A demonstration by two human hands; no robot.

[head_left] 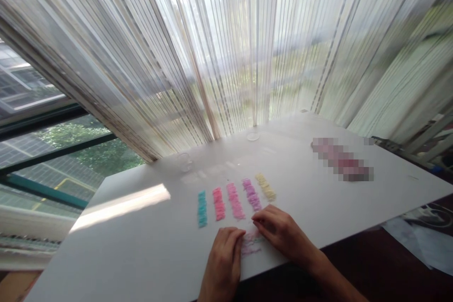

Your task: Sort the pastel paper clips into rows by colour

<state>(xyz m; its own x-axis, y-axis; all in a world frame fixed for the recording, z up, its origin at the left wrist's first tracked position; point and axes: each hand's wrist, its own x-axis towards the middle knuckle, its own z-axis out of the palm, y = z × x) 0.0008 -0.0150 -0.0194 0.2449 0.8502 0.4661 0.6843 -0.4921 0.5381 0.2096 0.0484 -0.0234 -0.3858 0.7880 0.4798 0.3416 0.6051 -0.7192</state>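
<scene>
Five short rows of small beads lie side by side on the white table (141,245): a teal row (202,208), a red-pink row (218,204), a pink row (235,201), a purple row (252,194) and a yellow row (265,187). Just in front of them lies a small loose pile of pale pink and purple beads (251,243). My left hand (222,262) rests flat on the table with its fingertips at the pile's left side. My right hand (279,231) is curled over the pile's right side, fingertips pinched near the purple row. Whether it holds a bead is too blurred to tell.
Two small clear round dishes stand farther back, one (185,161) at the left and one (253,136) near the sheer striped curtain (226,47). A blurred-out reddish object (341,159) lies at the right. The table's near edge runs under my wrists; papers (424,236) lie lower right.
</scene>
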